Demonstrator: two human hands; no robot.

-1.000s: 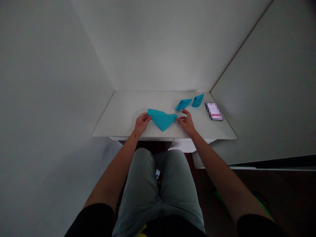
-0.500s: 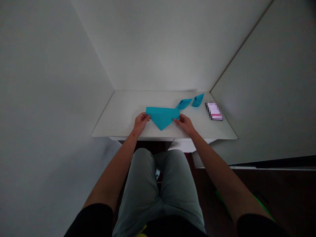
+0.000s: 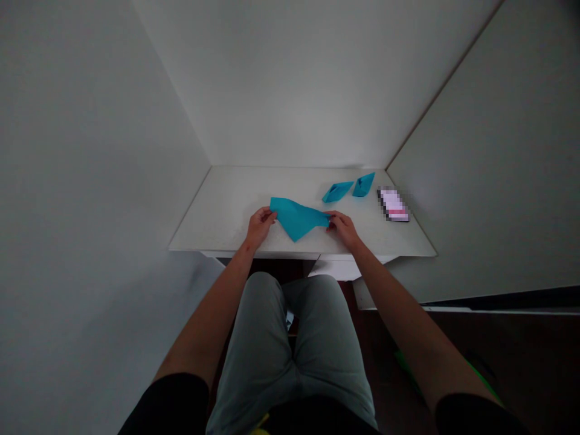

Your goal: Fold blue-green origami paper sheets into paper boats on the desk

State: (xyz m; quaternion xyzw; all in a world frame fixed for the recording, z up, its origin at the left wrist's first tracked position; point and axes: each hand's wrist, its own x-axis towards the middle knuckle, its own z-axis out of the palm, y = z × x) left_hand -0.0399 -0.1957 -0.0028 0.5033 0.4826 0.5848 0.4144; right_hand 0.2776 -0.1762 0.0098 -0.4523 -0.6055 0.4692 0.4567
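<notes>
A blue sheet of paper (image 3: 295, 219), its lower edge coming to a point, is stretched between my two hands over the white table (image 3: 235, 187). My left hand (image 3: 261, 223) pinches the sheet's left end. At the right end, my right hand (image 3: 342, 228) has its fingers closed on the paper, and that side looks bent and lower than the left. Behind my right hand lie two folded blue paper boats, one (image 3: 338, 191) nearer and the other (image 3: 363, 185) farther right.
A phone with a blurred screen (image 3: 393, 204) lies at the table's right side. White walls stand behind and to the left of the table, and a pale panel is on the right. My legs are below the front edge.
The sheet's right end has dropped and bent, and its top edge now slopes down to the right. It no longer overlaps the nearer boat. My left hand has barely moved.
</notes>
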